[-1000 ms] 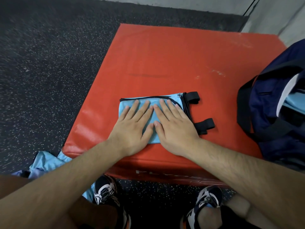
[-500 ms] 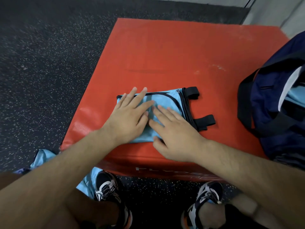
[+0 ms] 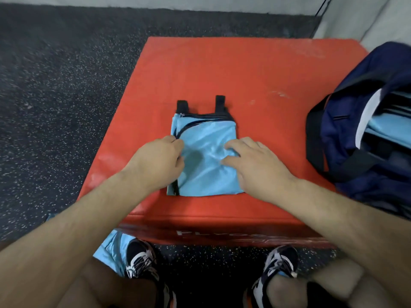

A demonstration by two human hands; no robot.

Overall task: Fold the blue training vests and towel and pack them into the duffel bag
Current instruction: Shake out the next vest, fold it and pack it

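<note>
Fingers curled, my left hand (image 3: pixel 160 158) and right hand (image 3: pixel 253 163) pinch the vest (image 3: pixel 206 174) between them, probably for the duffel bag (image 3: pixel 347 138) beyond my right fingers (image 3: pixel 233 144).

Red padded box (image 3: pixel 255 70), top face scuffed pale toward its right edge. White lettering (image 3: pixel 222 233) on near side face, partly hidden. Black speckled rubber floor (image 3: pixel 66 74) off left and far edges. Pale wall (image 3: pixel 367 16) beyond. Two black-and-white trainers (image 3: pixel 140 261) on floor below near edge.
</note>
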